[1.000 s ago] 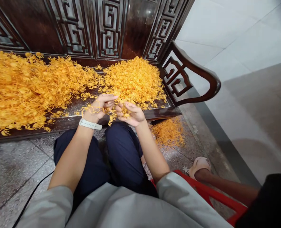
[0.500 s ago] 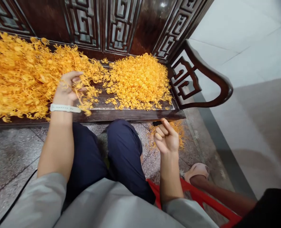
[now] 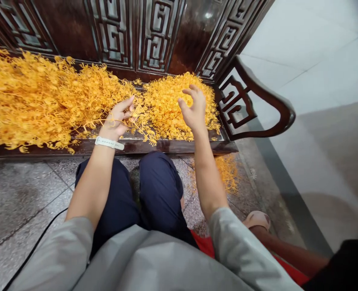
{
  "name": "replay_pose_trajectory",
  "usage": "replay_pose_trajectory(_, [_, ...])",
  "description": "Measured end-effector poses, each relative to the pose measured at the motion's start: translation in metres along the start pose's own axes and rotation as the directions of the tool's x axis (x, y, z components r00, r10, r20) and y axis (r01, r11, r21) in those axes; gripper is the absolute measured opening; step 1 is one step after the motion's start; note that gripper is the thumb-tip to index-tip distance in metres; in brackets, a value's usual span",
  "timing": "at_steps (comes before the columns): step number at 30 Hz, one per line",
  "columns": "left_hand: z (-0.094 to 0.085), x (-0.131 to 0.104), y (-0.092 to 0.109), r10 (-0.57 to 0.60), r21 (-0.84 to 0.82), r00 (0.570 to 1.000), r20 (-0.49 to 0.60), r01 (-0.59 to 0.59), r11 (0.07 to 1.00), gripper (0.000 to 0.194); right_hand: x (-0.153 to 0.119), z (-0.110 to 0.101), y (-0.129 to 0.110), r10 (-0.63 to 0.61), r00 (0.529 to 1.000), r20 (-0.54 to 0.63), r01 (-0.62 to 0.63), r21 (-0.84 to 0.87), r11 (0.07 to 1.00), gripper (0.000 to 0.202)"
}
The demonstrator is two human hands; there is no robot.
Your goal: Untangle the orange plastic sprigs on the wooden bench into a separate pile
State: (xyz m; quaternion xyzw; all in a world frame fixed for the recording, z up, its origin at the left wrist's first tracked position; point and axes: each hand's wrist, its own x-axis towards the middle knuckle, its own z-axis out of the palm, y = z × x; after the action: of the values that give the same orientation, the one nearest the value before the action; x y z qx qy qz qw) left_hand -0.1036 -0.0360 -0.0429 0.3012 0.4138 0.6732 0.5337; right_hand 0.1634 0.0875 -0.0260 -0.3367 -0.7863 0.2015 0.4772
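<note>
My left hand (image 3: pixel 118 117), with a pale band on its wrist, is closed around a yellow stringy strand (image 3: pixel 142 128) with small claw-like heads. The strand's loose end hangs over the bench's front edge. Over the heap of small yellow flower-like pieces (image 3: pixel 166 107) on the right is my right hand (image 3: pixel 193 106), its thumb and fingers spread and nothing visible in them. A larger tangled mass of yellow strands (image 3: pixel 42 101) covers the left part of the bench and reaches behind my left hand.
The dark wooden bench (image 3: pixel 172 146) has a carved lattice back (image 3: pixel 115 36) and a curved armrest (image 3: pixel 287 115) at right. Yellow scraps (image 3: pixel 227 171) lie on the floor beneath its right end. Another person's leg and pink shoe (image 3: pixel 257 220) are at lower right, near something red (image 3: pixel 204 242).
My right hand has risen from below the bench edge to above the right heap, and its curled fingers have spread. My left hand has shifted right, still gripping a yellow strand.
</note>
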Motion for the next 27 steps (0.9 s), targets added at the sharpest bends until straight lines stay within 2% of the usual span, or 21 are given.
replay_pose_trajectory(1, [0.001,-0.001,0.0,0.001,0.002,1.0,0.028,-0.001,1.0,0.05,0.014,0.006,0.022,-0.014,1.0,0.023,0.017,-0.119,0.993,0.028])
replay_pose_trajectory(3, [0.005,-0.005,0.001,-0.011,0.005,0.997,0.082,0.011,1.0,0.048,0.03,0.015,0.052,-0.002,1.0,0.012,0.004,-0.204,0.979,0.029])
replay_pose_trajectory(5, [0.01,-0.007,0.002,-0.018,0.007,0.993,0.115,0.017,1.0,0.046,0.034,0.02,0.063,-0.004,0.999,-0.047,-0.006,-0.215,0.977,0.029])
replay_pose_trajectory(8, [0.016,-0.007,0.002,-0.024,0.022,0.994,0.111,0.021,1.0,0.042,0.029,0.023,0.056,0.018,0.998,-0.06,-0.026,-0.146,0.989,0.035])
replay_pose_trajectory(11, [0.02,-0.004,-0.003,-0.054,0.038,0.993,0.103,0.051,0.998,0.04,0.024,0.028,0.038,0.12,0.992,0.022,-0.121,0.033,0.992,0.039])
replay_pose_trajectory(15, [0.026,0.0,-0.013,-0.075,0.046,0.979,0.191,0.068,0.997,0.043,0.012,0.04,0.004,0.133,0.98,0.145,-0.167,0.25,0.954,0.042])
replay_pose_trajectory(17, [0.031,0.001,-0.017,-0.064,0.053,0.968,0.242,0.052,0.997,0.045,-0.001,0.05,-0.014,0.133,0.944,0.303,-0.255,0.411,0.875,0.043])
replay_pose_trajectory(19, [0.034,0.001,-0.019,-0.062,0.079,0.967,0.247,0.043,0.996,0.045,-0.016,0.061,-0.031,0.145,0.894,0.424,-0.367,0.507,0.78,0.044])
replay_pose_trajectory(23, [0.035,0.0,-0.022,-0.089,0.133,0.978,0.187,0.064,0.989,0.054,-0.045,0.076,-0.053,0.322,0.848,0.421,-0.522,0.566,0.638,0.043])
replay_pose_trajectory(25, [0.032,0.001,-0.023,-0.118,0.11,0.976,0.181,0.099,0.989,0.061,-0.059,0.08,-0.061,0.381,0.793,0.475,-0.609,0.603,0.515,0.041])
replay_pose_trajectory(27, [0.028,0.003,-0.024,-0.151,0.066,0.982,0.117,0.144,0.987,0.061,-0.076,0.081,-0.071,0.376,0.731,0.569,-0.681,0.645,0.348,0.042])
